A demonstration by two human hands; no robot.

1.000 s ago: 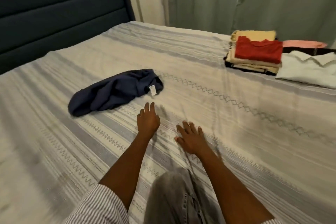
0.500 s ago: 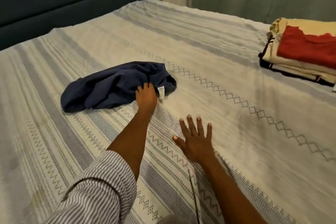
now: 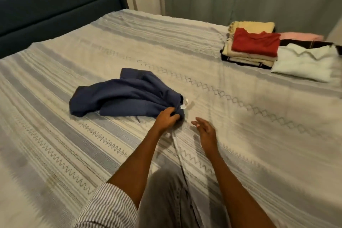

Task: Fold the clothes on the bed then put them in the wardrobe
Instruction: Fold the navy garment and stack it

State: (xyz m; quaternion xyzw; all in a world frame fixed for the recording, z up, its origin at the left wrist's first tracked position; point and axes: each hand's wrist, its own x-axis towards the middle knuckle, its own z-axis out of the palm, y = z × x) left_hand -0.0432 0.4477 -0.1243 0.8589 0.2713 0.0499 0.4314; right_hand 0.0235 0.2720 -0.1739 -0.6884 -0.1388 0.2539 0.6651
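Blue garment [image 3: 127,96] lies crumpled mid-bed [image 3: 240,135]. Left hand [image 3: 167,118] clenches its near edge by the tag; right hand [image 3: 204,129] hovers slack, holding nothing. I judge a one-handed pull risks dragging it bunched, leaving the fold crooked.

The person wears a shirt with fine stripes, dark on white, and the left sleeve [image 3: 109,207] is pushed or rolled up above the elbow, its edge bunched into a thick cuff. Both forearms are bare from there down, with no watch, band or ring to be seen on the left hand [image 3: 166,119] or the right hand [image 3: 205,130]. Below, between the arms, one leg shows in faded grey trousers [image 3: 166,200] of a denim-like cloth, with a stitched seam running down the side. The right sleeve is out of view.
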